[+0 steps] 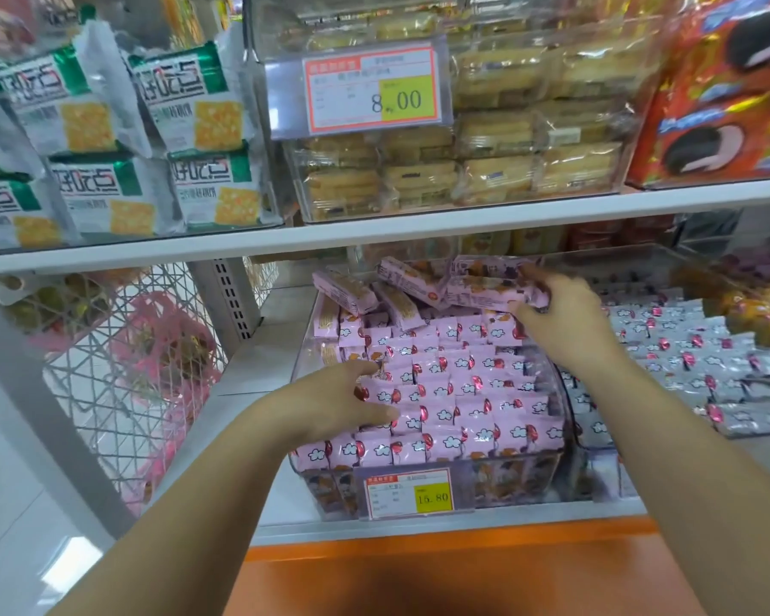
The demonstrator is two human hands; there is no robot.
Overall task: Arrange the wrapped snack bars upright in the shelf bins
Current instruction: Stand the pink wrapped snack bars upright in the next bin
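Gripping a flat bar (485, 293) at the back edge of the bin (552, 473), the right hand (561, 304) curls round its right end; long axis crosswise. Left hand (339, 406) rests straight-fingered on upright rows (463, 393), front-left.

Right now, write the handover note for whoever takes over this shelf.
Left hand: rests on the upright pink bars at the left of the clear bin.
Right hand: grips a bundle of pink bars at the back.
Done: front rows stand upright.
Left: stand the held bundle and the loose bars lying on top at the back.
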